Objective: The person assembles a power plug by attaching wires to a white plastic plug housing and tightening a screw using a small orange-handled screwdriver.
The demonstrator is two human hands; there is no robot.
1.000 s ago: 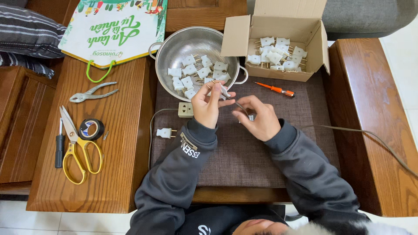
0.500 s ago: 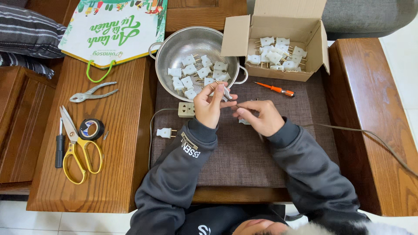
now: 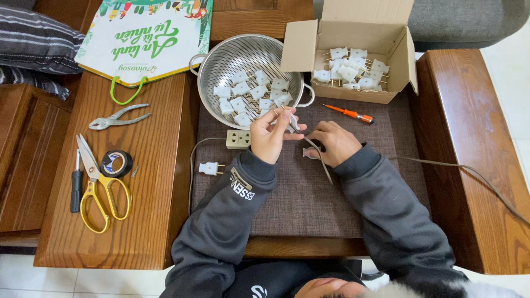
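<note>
On the brown mat, head view: both hands meet just in front of the metal colander [image 3: 221,60]; a white plug [image 3: 293,120] and a thin grey cord [image 3: 323,163] are being worked together

Left hand [image 3: 270,135]: fingers curled shut round the white plug, prongs pointing up toward the colander

Right hand [image 3: 334,142]: fingers pinched closed on the grey cord, which trails down across the mat [image 3: 309,204]

Plug, handling: a judgement; small, light, hard plastic; smooth and likely slippery, so take it by the flat sides of the body, clear of the thin prongs

Cord, handling: limp and flexible; best pinched close to its end

Nearby: more white plugs in the colander and the cardboard box [image 3: 400,60]; orange screwdriver [image 3: 349,113] just beyond the right hand; socket block [image 3: 238,139] beside the left

Table [image 3: 149,221], left side: pliers [image 3: 117,117], tape roll [image 3: 116,163], yellow scissors [image 3: 99,190]
</note>
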